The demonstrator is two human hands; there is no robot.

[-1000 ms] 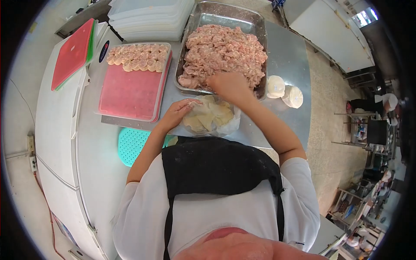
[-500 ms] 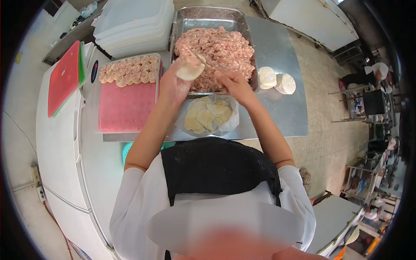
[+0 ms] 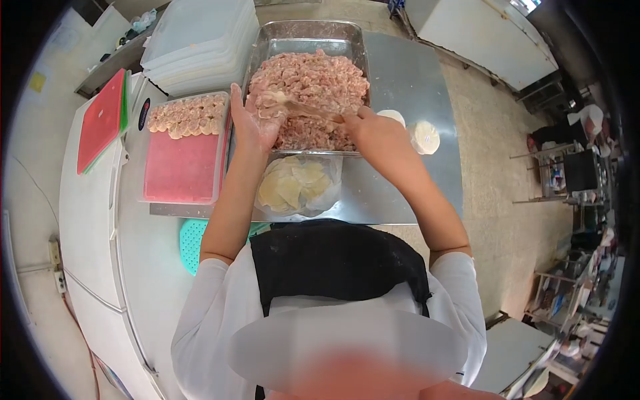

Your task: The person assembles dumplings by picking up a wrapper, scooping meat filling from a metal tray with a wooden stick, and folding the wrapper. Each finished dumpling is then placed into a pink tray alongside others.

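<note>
My left hand [image 3: 250, 123] is raised over the near left corner of a metal tray [image 3: 303, 30] and cups a round dumpling wrapper [image 3: 268, 105] with minced filling on it. My right hand [image 3: 372, 130] grips a thin flat stick [image 3: 308, 110] whose tip rests on that wrapper. The tray is heaped with pink minced meat [image 3: 310, 80]. Below my hands a clear bag of loose wrappers [image 3: 293, 185] lies on the steel table [image 3: 400, 73]. To the left, a pink tray [image 3: 179, 167] carries rows of folded dumplings [image 3: 188, 113] along its far end.
Stacked translucent lids [image 3: 197, 40] stand at the back left, red and green boards [image 3: 101, 120] on a white chest at far left. Two wrapper stacks [image 3: 424, 137] sit right of the metal tray. A teal perforated mat [image 3: 193, 241] lies by my apron. Racks and people fill the far right.
My left hand lifted a wrapper from the bag up over the meat tray. My right hand brought the stick from the meat onto the wrapper, leaving filling there.
</note>
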